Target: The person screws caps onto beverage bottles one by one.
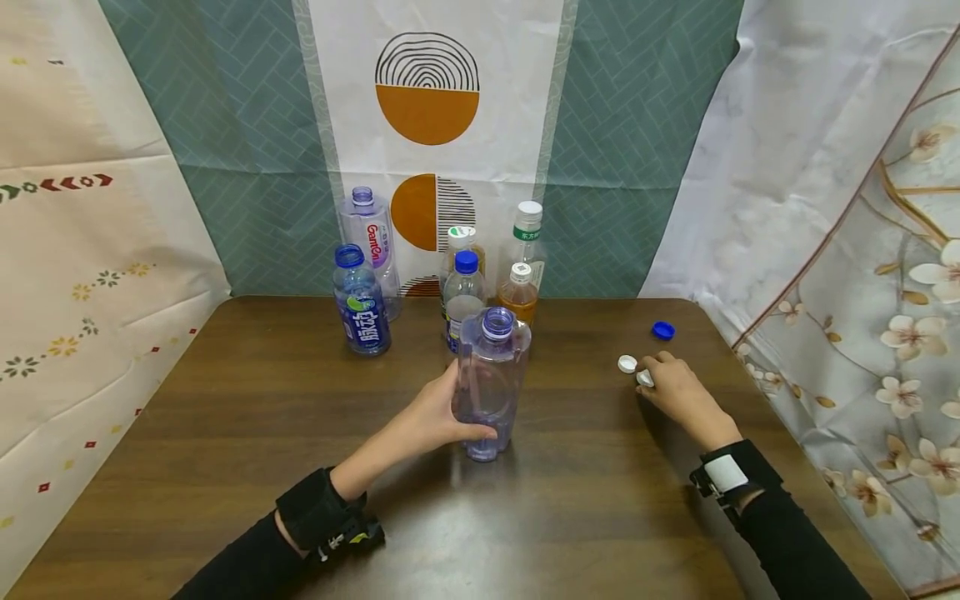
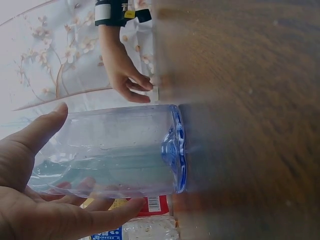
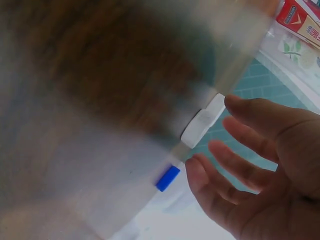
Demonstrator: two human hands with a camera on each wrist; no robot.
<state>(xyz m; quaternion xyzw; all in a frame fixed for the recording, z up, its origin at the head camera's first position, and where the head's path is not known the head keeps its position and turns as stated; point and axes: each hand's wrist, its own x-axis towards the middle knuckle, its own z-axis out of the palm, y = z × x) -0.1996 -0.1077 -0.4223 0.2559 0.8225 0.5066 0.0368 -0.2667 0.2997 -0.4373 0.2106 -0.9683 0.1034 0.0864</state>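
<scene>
My left hand (image 1: pixel 438 412) grips an uncapped, clear purplish bottle (image 1: pixel 491 387) that stands upright on the table. In the left wrist view, the thumb lies on one side of the bottle (image 2: pixel 115 150) and the fingers on the other. At the right, my right hand (image 1: pixel 678 392) reaches down to a white cap (image 1: pixel 645 378), beside another white cap (image 1: pixel 627 364). The right wrist view has the thumb and fingers parted around the white cap (image 3: pixel 197 129); whether a fingertip touches it I cannot tell. A blue cap (image 1: pixel 663 331) lies farther back.
Uncapped at the back left are a blue-labelled bottle (image 1: pixel 362 308) and a taller clear bottle (image 1: pixel 375 242). Capped bottles stand behind the gripped one, including a blue-capped bottle (image 1: pixel 463 296), an amber bottle (image 1: pixel 518 293) and a tall white-capped bottle (image 1: pixel 528 233). Curtains border the wooden table (image 1: pixel 262 400).
</scene>
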